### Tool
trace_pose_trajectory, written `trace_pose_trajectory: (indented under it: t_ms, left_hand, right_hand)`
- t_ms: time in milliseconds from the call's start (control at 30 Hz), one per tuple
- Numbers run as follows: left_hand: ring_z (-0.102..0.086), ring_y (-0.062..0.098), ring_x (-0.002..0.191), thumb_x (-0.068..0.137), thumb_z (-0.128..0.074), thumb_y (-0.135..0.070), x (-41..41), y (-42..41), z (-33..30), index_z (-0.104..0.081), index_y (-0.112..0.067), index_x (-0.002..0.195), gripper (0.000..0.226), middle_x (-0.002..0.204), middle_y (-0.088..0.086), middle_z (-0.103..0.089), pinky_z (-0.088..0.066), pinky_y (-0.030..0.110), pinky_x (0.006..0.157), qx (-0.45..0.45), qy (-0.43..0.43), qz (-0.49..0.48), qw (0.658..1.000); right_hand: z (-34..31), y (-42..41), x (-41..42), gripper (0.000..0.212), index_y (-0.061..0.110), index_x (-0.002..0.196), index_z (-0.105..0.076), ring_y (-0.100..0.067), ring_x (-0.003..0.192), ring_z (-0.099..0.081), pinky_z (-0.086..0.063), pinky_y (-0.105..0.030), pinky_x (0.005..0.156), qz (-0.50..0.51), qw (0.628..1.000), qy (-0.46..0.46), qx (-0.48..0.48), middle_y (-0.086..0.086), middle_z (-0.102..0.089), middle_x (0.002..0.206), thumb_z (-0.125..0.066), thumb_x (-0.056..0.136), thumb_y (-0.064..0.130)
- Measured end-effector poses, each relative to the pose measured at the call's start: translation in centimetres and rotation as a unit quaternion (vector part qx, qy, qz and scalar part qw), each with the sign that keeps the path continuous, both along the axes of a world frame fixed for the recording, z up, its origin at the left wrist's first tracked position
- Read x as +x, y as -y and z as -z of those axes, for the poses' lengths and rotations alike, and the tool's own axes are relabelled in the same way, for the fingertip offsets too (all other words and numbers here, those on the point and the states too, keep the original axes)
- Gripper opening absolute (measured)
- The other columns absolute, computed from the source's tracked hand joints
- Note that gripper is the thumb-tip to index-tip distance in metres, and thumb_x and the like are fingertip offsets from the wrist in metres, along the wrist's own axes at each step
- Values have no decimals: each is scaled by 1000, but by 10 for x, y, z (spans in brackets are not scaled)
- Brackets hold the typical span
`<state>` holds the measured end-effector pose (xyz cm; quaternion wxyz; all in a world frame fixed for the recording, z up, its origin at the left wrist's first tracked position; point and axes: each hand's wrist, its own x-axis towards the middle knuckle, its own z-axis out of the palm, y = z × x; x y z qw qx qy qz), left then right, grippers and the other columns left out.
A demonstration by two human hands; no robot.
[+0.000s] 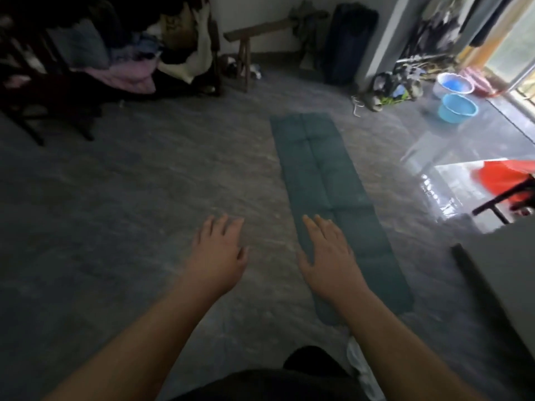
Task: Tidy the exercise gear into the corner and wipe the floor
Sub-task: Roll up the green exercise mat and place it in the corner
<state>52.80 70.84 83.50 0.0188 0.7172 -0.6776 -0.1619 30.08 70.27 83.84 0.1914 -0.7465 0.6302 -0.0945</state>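
While our left hand [218,250] and right hand [327,250] reach forward with fingers straight, holding nothing, we note the green exercise mat [327,180] lying unrolled on the grey floor [144,198], beneath the right hand.

Daylight is entering from the window [521,47] at two o'clock, glaring off the floor [428,151]. The left side is lying dim. Edges are blurring and bending.

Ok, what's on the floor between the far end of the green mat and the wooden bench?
Nothing: the head view shows only bare grey floor between the green mat and the wooden bench.
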Motion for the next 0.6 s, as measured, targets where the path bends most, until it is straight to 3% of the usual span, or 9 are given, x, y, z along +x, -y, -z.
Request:
trace_pose_trajectory:
  t_ms: [300,467,600]
  left_hand:
    - [-11,29,151,96,-42,-46,48,163,30,-20,-29,154,64,164,4,-19,-15,46,121,26,7,6,1000]
    - [-11,28,151,96,-40,-48,98,272,23,-20,-30,154,63,163,2,-19,-15,45,122,43,50,-15,998]
    - [-8,27,152,98,-39,-47,140,358,10,-19,-30,155,62,165,2,-17,-12,46,122,35,25,-62,997]
  right_hand:
    - [31,172,53,74,32,157,-6,-21,152,0,-8,-43,123,-23,998,-31,45,1,-8,165,-44,95,46]
    - [33,304,103,69,26,156,-9,-25,151,-3,-8,-47,122,-100,992,-65,43,-5,-10,164,-37,96,47]
    - [18,404,152,71,24,156,-9,-28,151,-4,-11,-51,121,-146,986,-74,23,-6,-12,164,-39,95,45]
